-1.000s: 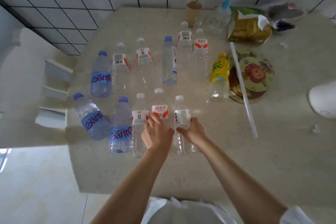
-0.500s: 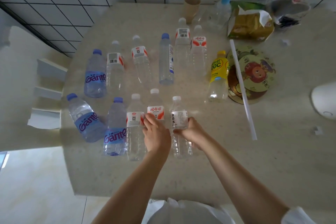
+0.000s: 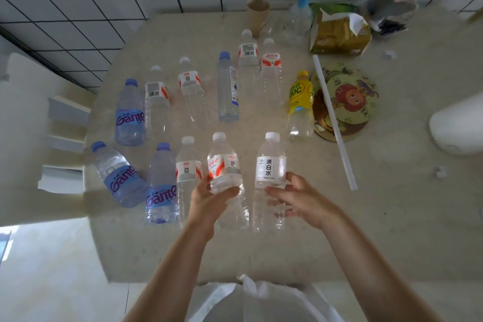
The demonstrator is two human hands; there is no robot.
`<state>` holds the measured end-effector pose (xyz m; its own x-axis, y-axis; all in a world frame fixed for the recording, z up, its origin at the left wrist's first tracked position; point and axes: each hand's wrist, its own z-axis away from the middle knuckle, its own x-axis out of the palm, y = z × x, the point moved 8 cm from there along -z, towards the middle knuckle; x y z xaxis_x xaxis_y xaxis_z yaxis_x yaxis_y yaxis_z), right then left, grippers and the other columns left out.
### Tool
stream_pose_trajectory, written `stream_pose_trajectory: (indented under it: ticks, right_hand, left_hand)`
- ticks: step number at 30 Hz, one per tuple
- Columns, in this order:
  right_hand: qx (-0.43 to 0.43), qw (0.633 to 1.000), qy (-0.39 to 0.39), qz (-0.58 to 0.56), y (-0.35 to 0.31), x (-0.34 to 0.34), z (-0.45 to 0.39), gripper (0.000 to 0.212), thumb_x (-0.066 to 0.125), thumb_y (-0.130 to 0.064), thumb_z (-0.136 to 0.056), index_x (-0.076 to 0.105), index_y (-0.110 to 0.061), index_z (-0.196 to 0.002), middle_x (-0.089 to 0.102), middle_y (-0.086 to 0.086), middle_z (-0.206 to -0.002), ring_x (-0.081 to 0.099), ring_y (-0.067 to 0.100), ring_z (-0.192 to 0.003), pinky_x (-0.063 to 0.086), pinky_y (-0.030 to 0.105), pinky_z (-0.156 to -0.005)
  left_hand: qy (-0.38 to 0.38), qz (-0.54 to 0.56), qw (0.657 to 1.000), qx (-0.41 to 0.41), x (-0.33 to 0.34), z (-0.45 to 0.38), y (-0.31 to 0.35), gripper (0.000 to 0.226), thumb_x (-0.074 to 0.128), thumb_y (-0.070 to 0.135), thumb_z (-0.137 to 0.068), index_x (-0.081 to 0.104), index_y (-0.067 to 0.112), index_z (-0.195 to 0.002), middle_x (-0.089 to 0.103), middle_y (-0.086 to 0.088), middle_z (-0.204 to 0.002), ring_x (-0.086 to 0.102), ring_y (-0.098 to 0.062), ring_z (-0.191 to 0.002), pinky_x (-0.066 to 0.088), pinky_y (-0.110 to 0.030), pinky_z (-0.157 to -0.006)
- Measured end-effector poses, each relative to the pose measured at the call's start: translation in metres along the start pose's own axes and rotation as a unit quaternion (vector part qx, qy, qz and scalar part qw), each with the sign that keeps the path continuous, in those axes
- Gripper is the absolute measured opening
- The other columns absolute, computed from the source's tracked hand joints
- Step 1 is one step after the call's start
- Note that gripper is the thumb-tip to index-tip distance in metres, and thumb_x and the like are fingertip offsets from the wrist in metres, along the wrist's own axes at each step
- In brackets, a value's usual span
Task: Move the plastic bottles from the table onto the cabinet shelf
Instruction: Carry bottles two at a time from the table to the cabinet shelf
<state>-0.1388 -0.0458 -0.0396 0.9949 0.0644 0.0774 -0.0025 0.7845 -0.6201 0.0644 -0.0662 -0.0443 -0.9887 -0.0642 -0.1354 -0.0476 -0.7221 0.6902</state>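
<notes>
Several empty plastic bottles lie in two rows on the beige table (image 3: pixel 392 217). My left hand (image 3: pixel 209 201) grips a clear bottle with a red-and-white label (image 3: pixel 224 167), raised off the table. My right hand (image 3: pixel 300 198) grips a clear bottle with a white label (image 3: pixel 270 165), also lifted. Beside them lie a white-capped bottle (image 3: pixel 187 170) and blue-labelled bottles (image 3: pixel 163 191), (image 3: pixel 117 178), (image 3: pixel 130 115). A yellow-labelled bottle (image 3: pixel 300 104) lies further right. No cabinet shelf is in view.
At the table's far edge stand a brown paper cup (image 3: pixel 257 14), a pump dispenser (image 3: pixel 298 18) and a torn snack bag (image 3: pixel 339 31). A round cartoon fan (image 3: pixel 350 97) with a white stick (image 3: pixel 334 123) lies right. A white chair (image 3: pixel 39 125) stands left.
Both hands have lifted their bottles off the table and drawn them apart; a second ago those bottles lay flat in the near row under my fingers.
</notes>
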Motion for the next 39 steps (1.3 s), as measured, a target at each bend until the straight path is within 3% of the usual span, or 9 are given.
stream_pose_trajectory:
  ticks: [3, 7, 11, 17, 22, 26, 30, 35, 39]
  right_hand:
    - [-0.027, 0.999, -0.023, -0.037, -0.004, -0.001, 0.019, 0.047, 0.073, -0.018, -0.083, 0.050, -0.020, -0.124, 0.072, 0.003, -0.109, 0.071, 0.020, -0.097, 0.051, 0.052, -0.090]
    - [-0.073, 0.996, -0.023, -0.051, -0.008, 0.002, 0.042, 0.050, 0.073, -0.021, -0.084, 0.049, -0.023, -0.127, 0.072, 0.005, -0.112, 0.069, 0.023, -0.105, 0.052, 0.040, -0.078]
    - [-0.102, 0.990, 0.041, -0.091, -0.003, 0.003, 0.062, 0.043, 0.068, -0.011, -0.086, 0.050, -0.015, -0.125, 0.073, 0.008, -0.107, 0.069, 0.022, -0.099, 0.049, 0.028, -0.061]
    - [-0.112, 0.973, 0.143, -0.139, 0.030, 0.016, 0.087, 0.047, 0.071, -0.017, -0.084, 0.048, -0.015, -0.124, 0.073, 0.007, -0.108, 0.071, 0.025, -0.099, 0.048, 0.036, -0.071]
    - [-0.143, 0.929, 0.236, -0.247, 0.071, 0.024, 0.126, 0.050, 0.069, -0.005, -0.085, 0.044, -0.009, -0.127, 0.068, 0.019, -0.115, 0.067, 0.034, -0.104, 0.050, 0.017, -0.057]
    - [-0.162, 0.896, 0.288, -0.298, 0.105, 0.028, 0.158, 0.051, 0.070, -0.003, -0.083, 0.046, -0.010, -0.127, 0.069, 0.017, -0.112, 0.069, 0.031, -0.102, 0.053, 0.018, -0.060]
    - [-0.169, 0.854, 0.346, -0.351, 0.153, 0.031, 0.200, 0.054, 0.069, -0.001, -0.083, 0.045, -0.008, -0.131, 0.068, 0.019, -0.116, 0.067, 0.033, -0.105, 0.049, 0.013, -0.056]
    - [-0.167, 0.792, 0.403, -0.426, 0.217, 0.043, 0.251, 0.051, 0.068, -0.002, -0.084, 0.045, -0.006, -0.129, 0.068, 0.020, -0.115, 0.069, 0.031, -0.098, 0.050, 0.014, -0.053]
    - [-0.166, 0.741, 0.463, -0.457, 0.278, 0.054, 0.304, 0.054, 0.074, -0.008, -0.080, 0.048, -0.010, -0.127, 0.070, 0.014, -0.113, 0.070, 0.025, -0.098, 0.051, 0.015, -0.056]
  left_hand:
    - [-0.058, 0.027, 0.998, 0.019, 0.003, 0.009, 0.008, 0.044, 0.080, 0.003, -0.071, 0.066, 0.012, -0.112, 0.071, -0.013, -0.097, 0.069, -0.024, -0.078, 0.056, -0.039, -0.071]
    - [-0.120, 0.031, 0.991, 0.044, 0.008, 0.017, 0.017, 0.055, 0.083, 0.003, -0.068, 0.062, 0.017, -0.117, 0.071, -0.010, -0.108, 0.069, -0.034, -0.096, 0.052, -0.051, -0.088]
    - [-0.197, -0.003, 0.978, 0.066, 0.011, 0.021, 0.016, 0.062, 0.085, 0.009, -0.067, 0.058, 0.021, -0.122, 0.067, -0.014, -0.114, 0.068, -0.037, -0.096, 0.055, -0.050, -0.085]
    - [-0.256, -0.040, 0.962, 0.083, 0.012, 0.028, 0.005, 0.066, 0.085, 0.004, -0.064, 0.057, 0.020, -0.121, 0.067, -0.010, -0.115, 0.068, -0.039, -0.098, 0.058, -0.042, -0.074]
    - [-0.313, -0.065, 0.946, 0.058, 0.026, 0.043, -0.021, 0.084, 0.087, 0.004, -0.052, 0.050, 0.016, -0.127, 0.064, -0.015, -0.120, 0.065, -0.041, -0.103, 0.054, -0.040, -0.068]
    - [-0.363, -0.095, 0.926, 0.047, 0.041, 0.064, -0.029, 0.095, 0.090, 0.017, -0.039, 0.051, 0.018, -0.126, 0.066, -0.017, -0.117, 0.067, -0.039, -0.100, 0.055, -0.039, -0.067]
    - [-0.425, -0.147, 0.891, 0.059, 0.062, 0.110, -0.044, 0.080, 0.084, 0.008, -0.053, 0.051, 0.014, -0.125, 0.068, -0.020, -0.113, 0.069, -0.036, -0.088, 0.055, -0.029, -0.059]
    - [-0.488, -0.218, 0.840, 0.095, 0.089, 0.171, -0.077, 0.080, 0.084, -0.004, -0.056, 0.049, 0.016, -0.124, 0.068, -0.010, -0.110, 0.073, -0.028, -0.089, 0.059, -0.038, -0.073]
    - [-0.545, -0.271, 0.787, 0.097, 0.110, 0.230, -0.124, 0.077, 0.074, -0.017, -0.065, 0.043, 0.012, -0.129, 0.065, -0.011, -0.116, 0.074, -0.018, -0.081, 0.060, -0.030, -0.070]
